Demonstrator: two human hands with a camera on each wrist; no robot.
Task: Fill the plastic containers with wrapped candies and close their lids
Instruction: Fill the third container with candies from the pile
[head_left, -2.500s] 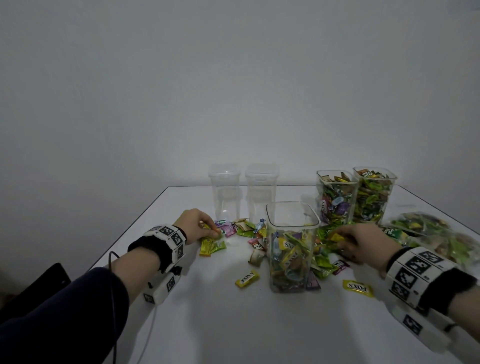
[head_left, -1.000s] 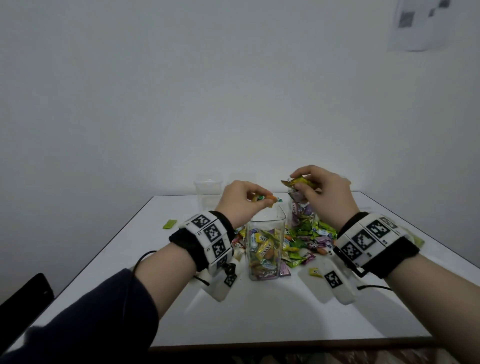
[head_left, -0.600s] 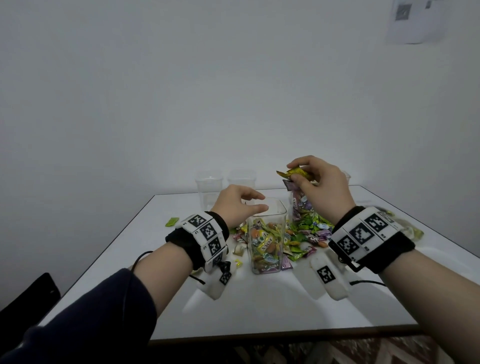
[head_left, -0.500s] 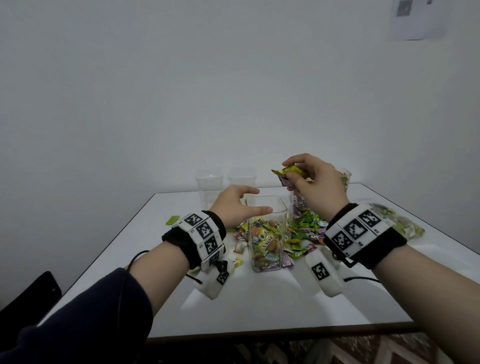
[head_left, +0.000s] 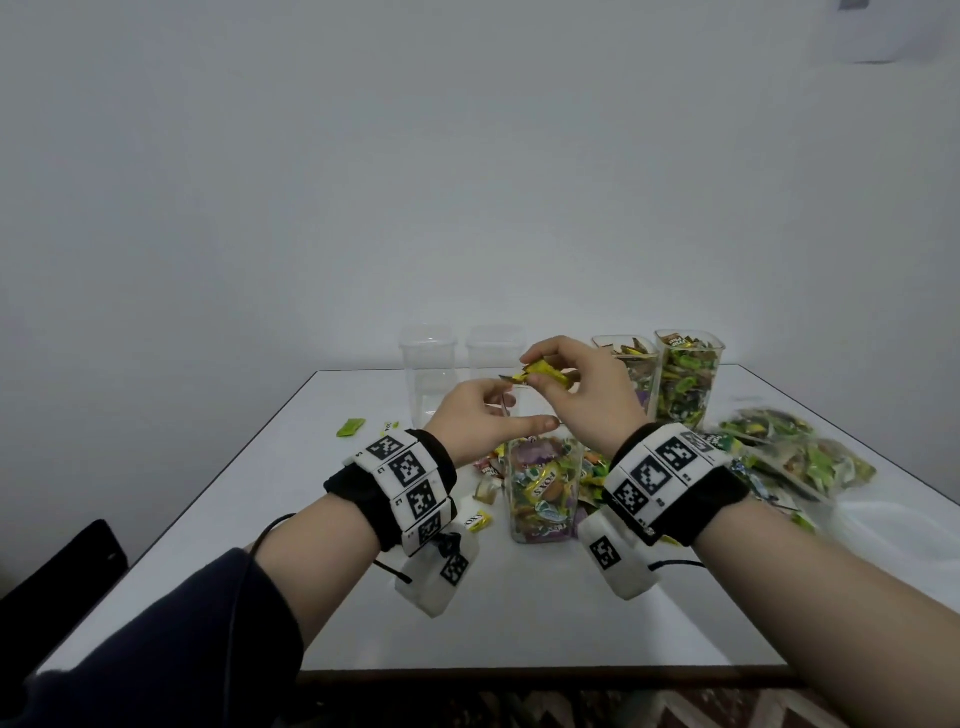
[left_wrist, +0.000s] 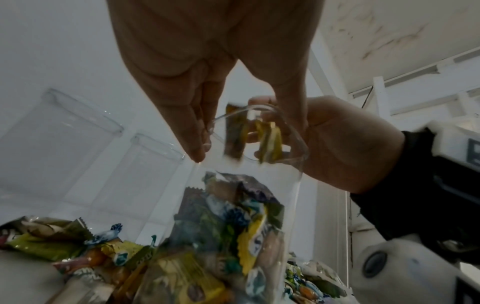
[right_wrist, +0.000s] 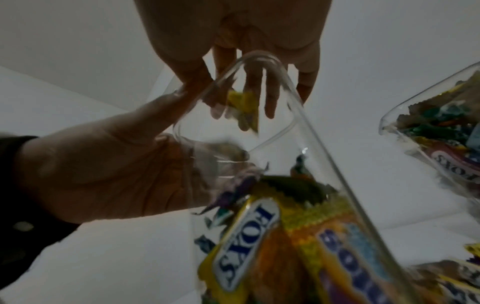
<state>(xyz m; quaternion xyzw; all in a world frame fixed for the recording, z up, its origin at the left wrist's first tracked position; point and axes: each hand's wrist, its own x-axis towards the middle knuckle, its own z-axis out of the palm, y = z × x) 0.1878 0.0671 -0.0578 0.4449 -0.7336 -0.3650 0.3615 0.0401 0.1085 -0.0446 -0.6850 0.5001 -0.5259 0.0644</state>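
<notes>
An open clear container (head_left: 543, 486), partly filled with wrapped candies, stands mid-table. My right hand (head_left: 537, 375) hovers over its mouth and pinches several yellow wrapped candies (head_left: 545, 370); the same candies (right_wrist: 244, 107) hang above the rim in the right wrist view. My left hand (head_left: 514, 411) is beside the rim, fingers straight and relaxed, holding nothing. In the left wrist view its fingertips (left_wrist: 197, 152) sit at the rim's corner; I cannot tell whether they touch it. Loose candies (head_left: 488, 467) lie around the container's base.
Two empty clear containers (head_left: 428, 374) (head_left: 493, 358) stand at the back. Two full, lidless containers (head_left: 626, 358) (head_left: 685, 379) stand at the back right. Candy bags (head_left: 795, 457) lie at the right edge. Stray candies (head_left: 350, 427) lie to the left.
Both hands rose from the table with candies to the container's mouth. The left hand let its candies fall in and opened. The right hand still holds its yellow candies, nearer the opening.
</notes>
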